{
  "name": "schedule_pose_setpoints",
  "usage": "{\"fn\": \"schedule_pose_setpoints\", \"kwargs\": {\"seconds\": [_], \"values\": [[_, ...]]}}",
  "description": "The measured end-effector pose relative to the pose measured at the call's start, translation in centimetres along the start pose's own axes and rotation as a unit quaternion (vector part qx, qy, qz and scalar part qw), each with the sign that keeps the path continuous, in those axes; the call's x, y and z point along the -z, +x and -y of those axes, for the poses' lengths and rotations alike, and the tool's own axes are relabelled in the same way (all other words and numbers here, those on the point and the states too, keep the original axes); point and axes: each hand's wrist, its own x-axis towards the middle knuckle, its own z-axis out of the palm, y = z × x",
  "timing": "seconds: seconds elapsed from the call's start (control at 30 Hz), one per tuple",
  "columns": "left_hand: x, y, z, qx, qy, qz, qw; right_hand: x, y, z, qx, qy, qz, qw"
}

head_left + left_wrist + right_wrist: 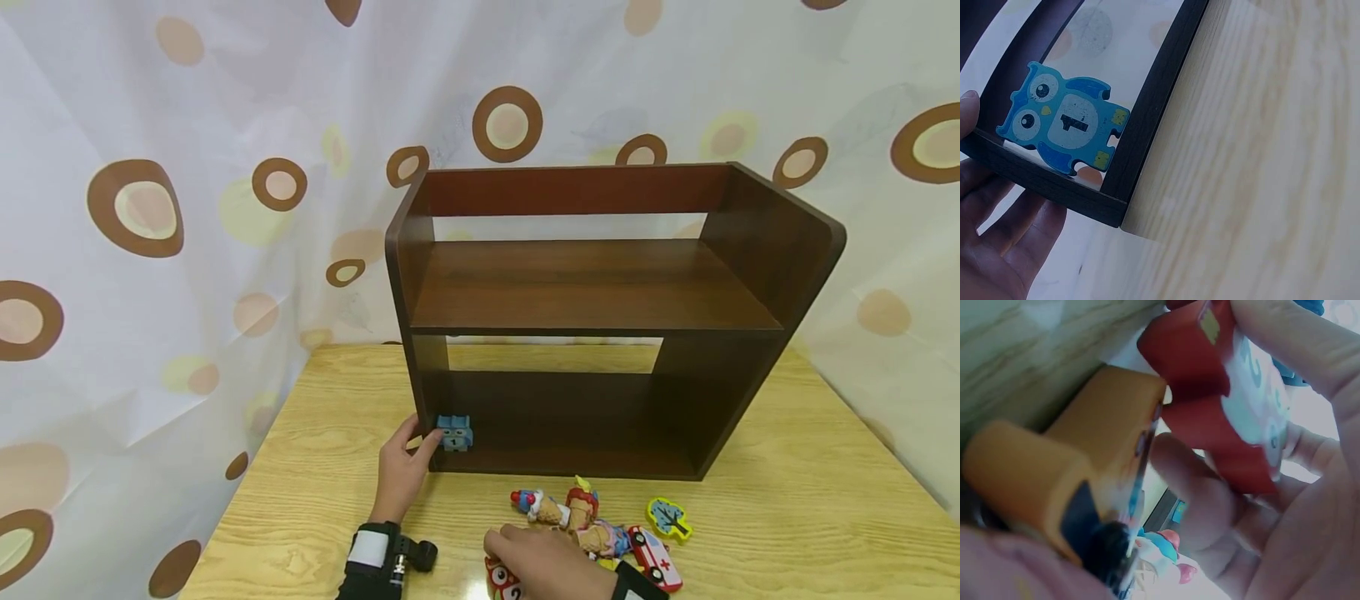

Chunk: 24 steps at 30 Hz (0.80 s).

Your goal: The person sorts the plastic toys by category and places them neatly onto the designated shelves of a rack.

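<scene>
A small blue toy owl (454, 433) marked 1 stands at the left end of the lower shelf; in the left wrist view the owl (1063, 122) is beside the side panel (1047, 184). My left hand (401, 467) grips that panel of the dark wooden shelf unit (585, 287), thumb on the inner side and fingers outside. Down at the front of the table, my right hand (555, 562) holds a red toy owl (504, 579) marked 2. The right wrist view has this red owl (1191, 381) tilted between thumb and fingers, beside an orange toy (1110, 419).
Right by my right hand lie several toys: ice-cream cone figures (582, 504), a red-and-white ambulance (656, 558) and a yellow-edged tree (669, 518). The shelf unit stands on the wooden table (330, 417), with a patterned curtain (225, 167) behind.
</scene>
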Motion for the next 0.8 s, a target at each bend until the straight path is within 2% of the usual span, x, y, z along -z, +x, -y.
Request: {"fn": "schedule_pose_setpoints", "kwargs": {"seconds": [0.23,0.37,0.57,0.73,0.8], "values": [[0.1,0.1,0.1,-0.001,-0.001,-0.001,1.0,-1.0,-0.4,-1.2,0.075,0.017,-0.023,0.997],[0.2,0.1,0.2,-0.004,-0.003,-0.002,1.0,-1.3,-0.4,-1.6,0.098,0.043,-0.021,0.994],[0.2,0.2,0.4,-0.006,-0.005,-0.001,1.0,-0.2,-0.8,-0.9,0.069,0.095,0.0,0.993],[0.0,0.1,0.4,-0.003,-0.006,0.0,1.0,0.6,-1.4,-1.0,0.081,0.114,-0.051,0.989],[-0.1,0.1,0.3,0.002,-0.002,0.0,1.0,1.2,-1.6,-1.0,0.069,0.121,-0.076,0.987]]}}
